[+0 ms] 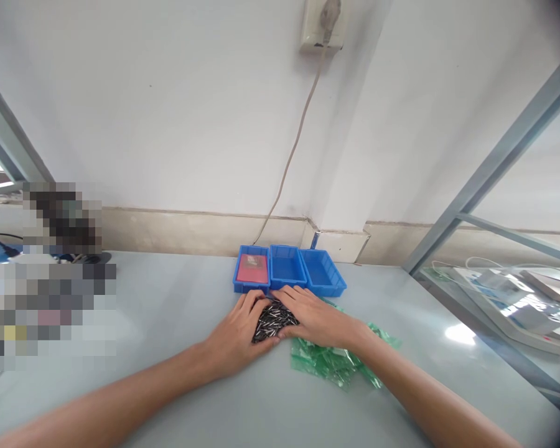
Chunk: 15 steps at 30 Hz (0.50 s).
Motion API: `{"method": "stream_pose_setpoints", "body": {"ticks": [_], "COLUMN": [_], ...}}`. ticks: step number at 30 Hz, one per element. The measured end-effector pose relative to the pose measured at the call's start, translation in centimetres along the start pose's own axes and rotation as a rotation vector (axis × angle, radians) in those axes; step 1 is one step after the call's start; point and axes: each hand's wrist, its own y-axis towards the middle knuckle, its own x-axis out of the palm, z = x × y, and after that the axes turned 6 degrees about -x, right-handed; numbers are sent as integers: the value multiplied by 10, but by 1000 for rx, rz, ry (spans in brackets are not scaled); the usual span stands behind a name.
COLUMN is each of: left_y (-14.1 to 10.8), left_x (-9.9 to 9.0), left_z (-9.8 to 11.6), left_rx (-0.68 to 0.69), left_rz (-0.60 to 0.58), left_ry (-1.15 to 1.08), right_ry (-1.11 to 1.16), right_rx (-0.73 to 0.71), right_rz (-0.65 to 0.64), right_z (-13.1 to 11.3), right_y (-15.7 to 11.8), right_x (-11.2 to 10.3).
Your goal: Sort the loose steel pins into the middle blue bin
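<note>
A heap of small dark metal pins [274, 320] lies on the grey table [242, 410], ringed by both hands. My left hand [238, 330] curves around its left side, and my right hand [315, 317] cups its right side. The fingertips of the two hands come close together at the far and near edges of the heap. Green plastic bags [331, 364] lie partly under my right hand and forearm. Just beyond the hands stand three blue trays: the left tray [238, 286] holds a red flat item [252, 272], beside the middle tray [287, 266] and the right tray [324, 274].
A cable [298, 134] runs down the wall from a socket [324, 28] to behind the trays. Metal frames [494, 158] rise at both sides. Beyond the right frame, several items lie on another surface. A pixelated area covers the left side.
</note>
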Motion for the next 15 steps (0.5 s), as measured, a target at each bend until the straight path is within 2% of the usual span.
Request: {"method": "stream_pose_setpoints", "body": {"ticks": [6,15], "left_y": [0,-2], "left_x": [1,4], "left_z": [-1,-2], "left_rx": [-28,-48], "left_rz": [-33,-54], "left_ry": [-19,-5], "right_ry": [-18,44], "right_rx": [-1,-81], "right_rz": [73,45], "right_z": [-8,-8], "right_y": [2,2], "right_x": [0,-2]}}
